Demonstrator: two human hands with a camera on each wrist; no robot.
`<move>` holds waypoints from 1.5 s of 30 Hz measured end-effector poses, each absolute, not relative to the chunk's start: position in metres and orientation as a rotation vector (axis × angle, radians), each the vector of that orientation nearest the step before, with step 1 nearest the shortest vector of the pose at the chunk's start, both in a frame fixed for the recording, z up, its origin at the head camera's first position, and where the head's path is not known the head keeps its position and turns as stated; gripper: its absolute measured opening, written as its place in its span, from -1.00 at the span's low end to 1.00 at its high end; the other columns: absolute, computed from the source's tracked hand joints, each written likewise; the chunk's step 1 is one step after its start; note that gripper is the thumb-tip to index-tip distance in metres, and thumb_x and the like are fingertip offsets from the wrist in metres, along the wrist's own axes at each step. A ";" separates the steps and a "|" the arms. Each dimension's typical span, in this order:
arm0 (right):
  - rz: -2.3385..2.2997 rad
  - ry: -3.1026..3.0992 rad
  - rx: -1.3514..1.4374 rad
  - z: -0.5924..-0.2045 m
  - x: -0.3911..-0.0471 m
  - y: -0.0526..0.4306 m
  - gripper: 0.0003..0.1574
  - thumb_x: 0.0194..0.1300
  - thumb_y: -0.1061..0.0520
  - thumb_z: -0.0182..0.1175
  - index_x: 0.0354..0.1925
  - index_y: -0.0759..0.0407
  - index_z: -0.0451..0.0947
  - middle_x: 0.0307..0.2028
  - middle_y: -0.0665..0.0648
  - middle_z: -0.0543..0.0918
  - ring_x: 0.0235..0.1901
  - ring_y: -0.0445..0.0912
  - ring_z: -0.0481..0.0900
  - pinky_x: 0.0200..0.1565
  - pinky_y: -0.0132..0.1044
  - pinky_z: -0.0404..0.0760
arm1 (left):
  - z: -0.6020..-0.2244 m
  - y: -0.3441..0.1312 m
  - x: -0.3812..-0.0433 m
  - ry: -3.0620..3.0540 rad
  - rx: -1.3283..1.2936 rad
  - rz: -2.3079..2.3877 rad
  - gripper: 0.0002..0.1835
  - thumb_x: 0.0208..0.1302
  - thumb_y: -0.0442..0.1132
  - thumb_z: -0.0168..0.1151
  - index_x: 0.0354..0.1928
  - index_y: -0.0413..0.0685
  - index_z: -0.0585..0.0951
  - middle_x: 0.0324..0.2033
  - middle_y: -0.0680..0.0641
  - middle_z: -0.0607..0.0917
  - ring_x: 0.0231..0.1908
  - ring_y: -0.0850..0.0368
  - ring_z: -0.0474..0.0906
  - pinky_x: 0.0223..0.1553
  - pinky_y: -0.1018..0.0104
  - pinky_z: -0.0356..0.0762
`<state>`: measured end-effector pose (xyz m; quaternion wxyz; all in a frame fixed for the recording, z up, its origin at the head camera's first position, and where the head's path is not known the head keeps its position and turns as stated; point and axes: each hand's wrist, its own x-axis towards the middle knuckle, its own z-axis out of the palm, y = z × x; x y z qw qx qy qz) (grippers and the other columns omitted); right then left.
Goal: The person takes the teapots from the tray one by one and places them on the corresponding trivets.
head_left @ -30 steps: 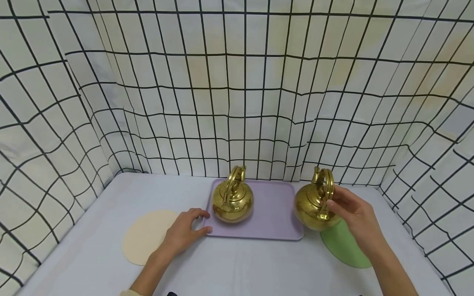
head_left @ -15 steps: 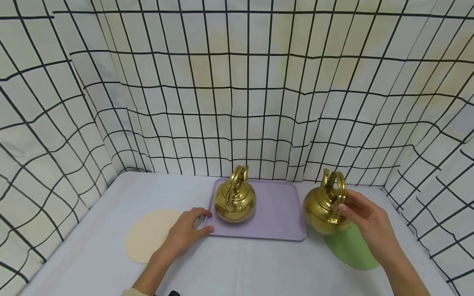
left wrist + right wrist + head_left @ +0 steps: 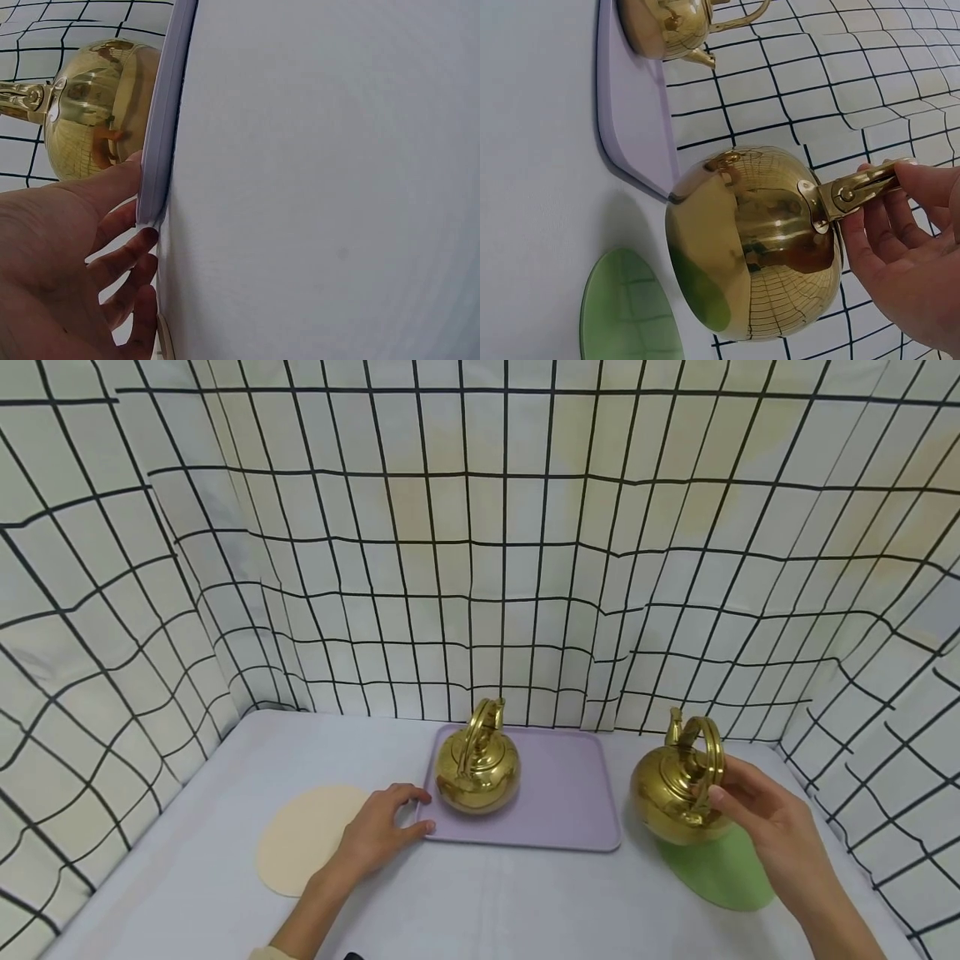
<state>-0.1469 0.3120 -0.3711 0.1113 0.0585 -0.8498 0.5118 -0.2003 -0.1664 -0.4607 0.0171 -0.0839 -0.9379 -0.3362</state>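
My right hand (image 3: 768,822) grips the arched handle of a shiny brass kettle (image 3: 667,797). In the right wrist view this kettle (image 3: 757,247) hangs above the tabletop, its base clear of the green round mat (image 3: 630,307); in the head view it overlaps the far-left part of that mat (image 3: 723,872). A second brass kettle (image 3: 477,772) stands on the left half of a lilac tray (image 3: 562,793). My left hand (image 3: 378,831) holds the tray's near left corner, thumb at the front rim and index finger at the side. The left wrist view shows the thumb by the tray's rim (image 3: 161,135).
A cream round mat (image 3: 307,843) lies left of the tray, partly behind my left forearm. White cloth covers the table (image 3: 525,902). White walls with a black grid (image 3: 525,568) rise at the back and both sides.
My right hand has carried the kettle rightward and slightly nearer, from beside the tray's right edge to over the green mat. My left hand stays at the tray corner.
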 end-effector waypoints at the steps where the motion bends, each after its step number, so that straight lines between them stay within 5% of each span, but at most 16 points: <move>1: 1.498 -2.497 0.172 -0.371 -0.146 0.313 -0.38 0.53 0.10 0.22 0.47 0.17 0.40 0.14 -0.33 0.69 0.10 -0.52 0.61 0.06 -0.70 0.55 | -0.461 -0.166 -0.200 -2.916 -0.257 -1.043 -0.62 0.24 -0.04 0.51 0.08 0.15 0.69 0.30 -0.07 0.67 0.35 -0.25 0.51 0.41 -0.28 0.42; 32: 1.763 -2.416 0.176 -0.386 -0.135 0.347 -0.35 0.55 0.21 0.16 0.52 0.16 0.31 0.23 -0.35 0.64 0.18 -0.56 0.55 0.04 -0.77 0.46 | -0.463 -0.166 -0.200 -2.914 -0.255 -1.042 -0.63 0.25 -0.05 0.51 0.07 0.15 0.69 0.29 -0.05 0.67 0.35 -0.23 0.51 0.40 -0.26 0.44; 45: 1.630 -2.544 0.045 -0.390 -0.130 0.355 -0.33 0.58 0.07 0.15 0.55 0.04 0.28 0.22 -0.43 0.58 0.16 -0.62 0.48 -0.05 -0.77 0.43 | -0.463 -0.166 -0.200 -2.906 -0.261 -1.045 -0.64 0.26 -0.06 0.50 0.07 0.15 0.69 0.28 -0.06 0.67 0.35 -0.23 0.52 0.39 -0.27 0.45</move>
